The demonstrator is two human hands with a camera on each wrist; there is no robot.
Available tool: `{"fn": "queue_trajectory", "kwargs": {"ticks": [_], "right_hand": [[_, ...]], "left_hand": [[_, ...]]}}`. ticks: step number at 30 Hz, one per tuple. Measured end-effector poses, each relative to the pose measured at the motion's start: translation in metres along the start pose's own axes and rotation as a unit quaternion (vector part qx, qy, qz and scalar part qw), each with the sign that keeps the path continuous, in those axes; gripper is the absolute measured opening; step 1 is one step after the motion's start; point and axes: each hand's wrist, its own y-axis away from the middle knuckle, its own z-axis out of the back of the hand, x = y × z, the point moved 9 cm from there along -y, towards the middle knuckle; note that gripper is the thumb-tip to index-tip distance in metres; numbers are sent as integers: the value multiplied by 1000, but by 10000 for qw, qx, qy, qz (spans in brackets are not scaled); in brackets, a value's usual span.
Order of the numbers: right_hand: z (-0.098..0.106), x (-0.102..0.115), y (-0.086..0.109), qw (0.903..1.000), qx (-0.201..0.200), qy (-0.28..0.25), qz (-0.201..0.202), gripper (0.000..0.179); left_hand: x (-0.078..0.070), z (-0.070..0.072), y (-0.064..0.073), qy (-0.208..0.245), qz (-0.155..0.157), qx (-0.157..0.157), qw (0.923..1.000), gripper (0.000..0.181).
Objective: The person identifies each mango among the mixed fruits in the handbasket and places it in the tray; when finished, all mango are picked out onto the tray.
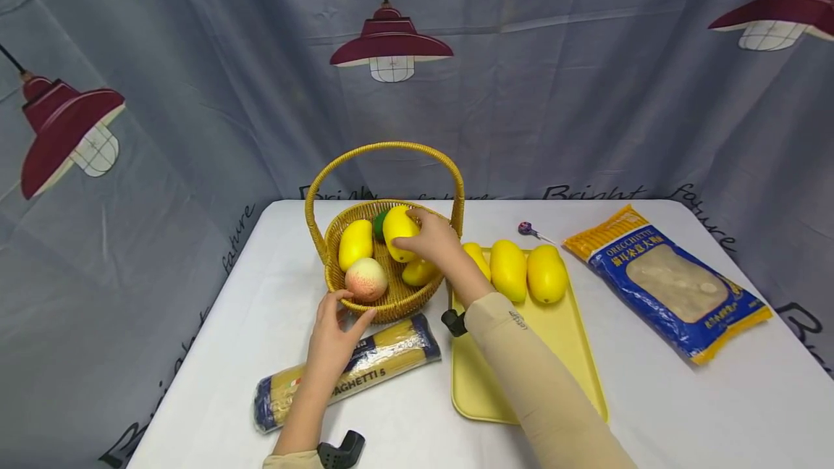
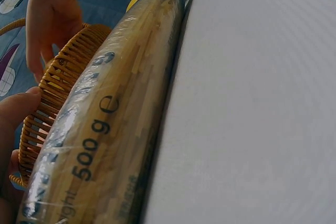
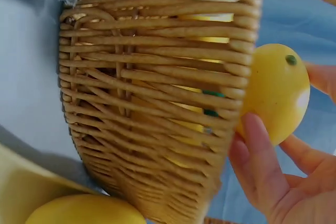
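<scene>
A yellow mango [image 1: 399, 231] is held between the fingers and thumb of my right hand [image 1: 433, 241], over the back right of the wicker basket [image 1: 397, 308]. From the right wrist view, this mango [image 3: 275, 93] appears just past the basket rim, with fingers around it. My left hand [image 1: 332, 335] touches the near rim of the basket, its thumb [image 2: 21, 106] lying against the wicker. Inside the basket are a peach [image 1: 366, 280], another mango [image 1: 355, 244], a yellow fruit [image 1: 419, 273] and a partly hidden green item [image 1: 379, 224].
Several mangoes [image 1: 547, 273] lie at the far end of a yellow tray [image 1: 482, 389]. A spaghetti pack [image 1: 391, 355] lies in front of the basket, beneath my left forearm. Farther right are a lollipop [image 1: 526, 229] and an orecchiette bag [image 1: 671, 281]. The basket's tall handle [image 1: 384, 145] arches overhead.
</scene>
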Motion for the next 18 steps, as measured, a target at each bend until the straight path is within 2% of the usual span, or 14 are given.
{"fn": "queue_trajectory", "kwargs": {"ticks": [5,10,14,18], "right_hand": [[15,-3,20,9979,-183,-595,169,73],[35,-9,47,9914,-388,-1229,229,71],[48,-25,72,9851,-430,-1661,65,71],[51,-50,97,9800,-489,-1921,-194,71]], "left_hand": [[2,-1,0,-11,-38,0,10000,66],[2,-2,0,-100,-32,17,9999,72],[1,-2,0,-120,1,49,9999,76],[1,-1,-1,-108,14,65,9999,75]]}}
